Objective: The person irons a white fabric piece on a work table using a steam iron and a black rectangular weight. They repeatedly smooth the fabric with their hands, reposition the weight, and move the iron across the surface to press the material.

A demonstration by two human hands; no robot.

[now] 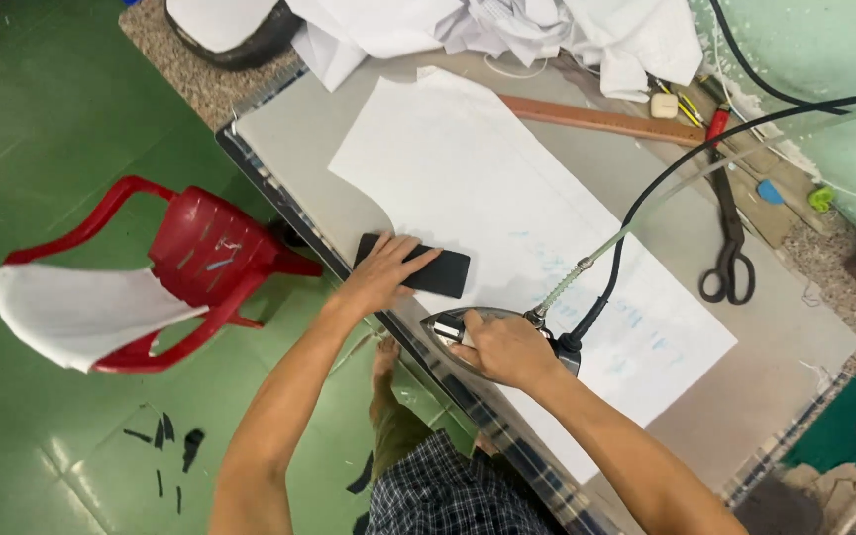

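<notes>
My left hand [380,273] lies flat, fingers spread, on a small black rectangular piece of fabric [440,273] near the front edge of the ironing table [299,149]. My right hand [503,347] grips the handle of a silver clothes iron [451,325], which rests just right of the black piece. The iron's black cord and a steam hose [646,203] run up to the far right. Under both lies a large white paper pattern sheet [487,188].
Black scissors [727,260] and a wooden ruler [596,121] lie at the far side. White cloth [507,30] is piled at the back. A red plastic chair [200,258] with white cloth [71,312] over it stands on the green floor, left. Black scraps [175,446] dot the floor.
</notes>
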